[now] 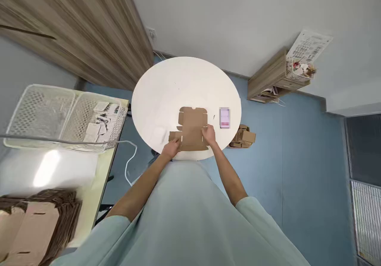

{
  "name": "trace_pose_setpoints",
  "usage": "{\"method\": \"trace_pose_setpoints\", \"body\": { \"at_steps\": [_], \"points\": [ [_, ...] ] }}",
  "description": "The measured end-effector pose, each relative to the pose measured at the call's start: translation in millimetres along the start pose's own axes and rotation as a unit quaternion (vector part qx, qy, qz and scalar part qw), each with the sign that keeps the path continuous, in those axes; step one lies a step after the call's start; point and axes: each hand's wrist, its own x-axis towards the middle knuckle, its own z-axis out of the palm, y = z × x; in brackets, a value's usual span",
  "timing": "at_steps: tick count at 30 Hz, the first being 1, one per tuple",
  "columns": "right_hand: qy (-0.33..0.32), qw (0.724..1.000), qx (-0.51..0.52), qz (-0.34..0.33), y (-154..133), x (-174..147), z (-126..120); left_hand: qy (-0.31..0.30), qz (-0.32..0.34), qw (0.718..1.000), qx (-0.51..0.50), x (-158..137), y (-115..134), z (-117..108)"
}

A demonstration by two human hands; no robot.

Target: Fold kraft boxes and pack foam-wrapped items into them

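A flat, unfolded brown cardboard box (pixel 193 123) lies on the round white table (pixel 184 79), close to my body. At its near left corner my left hand (pixel 172 147) has its fingers bent over a side flap. The right edge of the cardboard is between the thumb and fingers of my right hand (pixel 209 134). Part of that grip is hidden by the hand itself. To the right of the cardboard lies a phone (pixel 224 118) with a blurred pink screen.
Folded cardboard boxes (pixel 242 137) are on the floor right of the table. On the left side table (pixel 89 206) stand white plastic baskets (pixel 70 119), one with papers, and a stack of flat cardboard (pixel 38 226). A white cable (pixel 127 166) hangs off its edge.
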Motion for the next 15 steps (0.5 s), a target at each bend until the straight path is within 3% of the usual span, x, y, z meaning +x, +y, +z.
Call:
{"method": "trace_pose_setpoints", "body": {
  "at_steps": [7, 15],
  "points": [
    [-0.083, 0.996, 0.007, -0.008, -15.1, 14.2, 8.4, 0.002, -0.045, 0.997, -0.066, 4.0, -4.4, 0.9],
    [-0.124, 0.99, 0.027, -0.056, 0.8, -26.9, 7.4, 0.008, -0.119, 0.988, -0.1, 13.0, -3.5, -8.1]
  ]
}}
